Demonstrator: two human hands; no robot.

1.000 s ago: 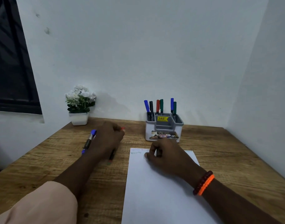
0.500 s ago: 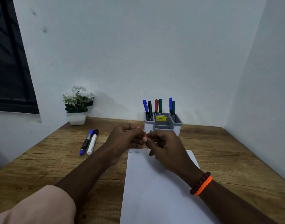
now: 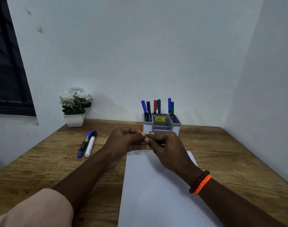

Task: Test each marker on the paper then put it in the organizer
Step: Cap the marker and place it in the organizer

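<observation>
While both fists meet, red marker (image 3: 139,131) sits between them.

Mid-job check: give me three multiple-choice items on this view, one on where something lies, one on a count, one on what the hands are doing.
1. Where do the two loose markers lie?
A. On the paper
B. On the desk left of the paper
C. Inside the flower pot

2. How many markers stand in the organizer?
A. Six
B. Three
C. Nine

3. What are the hands doing?
A. Both lie flat on the desk
B. Both hold a red marker between them above the paper
C. One hand lifts the organizer

Key: 1 B, the pair lies side by side on bare desk left of the paper. 2 A, six caps rise above the organizer's rim. 3 B, the left hand and right hand meet on a red marker above the paper's top edge.
</observation>
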